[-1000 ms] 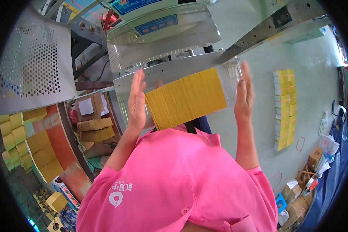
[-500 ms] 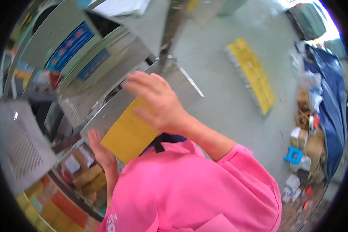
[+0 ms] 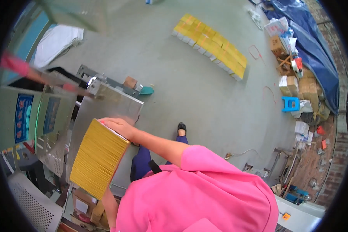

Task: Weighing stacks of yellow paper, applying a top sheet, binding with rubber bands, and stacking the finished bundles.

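A thick row of yellow-edged booklets (image 3: 98, 158) is pressed together as one block in front of me, over the near side of a steel machine table. My right hand (image 3: 118, 127) is closed over the block's far end, fingers across its pale end face. My left hand is mostly hidden behind the near end. Its forearm (image 3: 110, 208) runs up to that end, and the hand appears to support the block there. The bare steel plate (image 3: 108, 102) shows just beyond my right hand.
A machine panel with a blue label (image 3: 24, 116) stands left. A blurred pink sleeve (image 3: 13, 63) and arm show there, a co-worker's or a reflection. Yellow stacks (image 3: 210, 44) line the floor ahead. At right are a blue stool (image 3: 290, 104), cartons (image 3: 288, 85) and a blue tarp (image 3: 313, 50).
My hands, apart beside a flat yellow face before, now hold the booklet block at its ends, with its ridged yellow side showing. My view has turned to the right.
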`<state>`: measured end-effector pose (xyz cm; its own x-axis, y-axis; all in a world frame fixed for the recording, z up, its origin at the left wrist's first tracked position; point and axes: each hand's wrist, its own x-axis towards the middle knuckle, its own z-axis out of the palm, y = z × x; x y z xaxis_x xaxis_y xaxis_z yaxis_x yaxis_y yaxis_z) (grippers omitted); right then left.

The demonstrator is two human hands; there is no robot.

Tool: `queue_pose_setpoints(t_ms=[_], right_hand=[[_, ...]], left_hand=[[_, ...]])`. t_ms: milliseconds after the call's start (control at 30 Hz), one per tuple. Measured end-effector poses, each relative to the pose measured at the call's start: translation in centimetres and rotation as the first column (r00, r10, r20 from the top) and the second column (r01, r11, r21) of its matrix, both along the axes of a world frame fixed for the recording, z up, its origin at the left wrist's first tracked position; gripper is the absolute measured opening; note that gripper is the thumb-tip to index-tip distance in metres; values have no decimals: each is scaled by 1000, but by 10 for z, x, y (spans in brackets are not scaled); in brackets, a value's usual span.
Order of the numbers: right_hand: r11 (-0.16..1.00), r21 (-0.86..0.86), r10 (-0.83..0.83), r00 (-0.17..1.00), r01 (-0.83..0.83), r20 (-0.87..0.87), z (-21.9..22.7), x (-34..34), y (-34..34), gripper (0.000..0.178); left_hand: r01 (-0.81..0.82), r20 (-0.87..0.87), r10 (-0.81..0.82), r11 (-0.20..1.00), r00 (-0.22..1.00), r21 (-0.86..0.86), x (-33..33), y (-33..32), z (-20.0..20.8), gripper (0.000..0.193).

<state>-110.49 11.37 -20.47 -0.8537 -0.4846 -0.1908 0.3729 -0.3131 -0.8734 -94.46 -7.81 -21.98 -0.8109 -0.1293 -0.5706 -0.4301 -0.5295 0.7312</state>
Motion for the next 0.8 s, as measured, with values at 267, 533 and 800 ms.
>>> queue_pose_setpoints(t_ms=[267,533,800], right_hand=[[728,-135,-480,641,672,600,-29,127,254,38],[783,182,-477,388,595,788,22,160,464,37],[722,271,-575,334,636,747,25,45,576,36]], left_hand=[[242,88,-243,970,966,27,-43,193,40,49],[650,329,-607,759,723,-27,-93,408,62,51],[477,-31,-494,852,869,-214,-218,535,34,64]])
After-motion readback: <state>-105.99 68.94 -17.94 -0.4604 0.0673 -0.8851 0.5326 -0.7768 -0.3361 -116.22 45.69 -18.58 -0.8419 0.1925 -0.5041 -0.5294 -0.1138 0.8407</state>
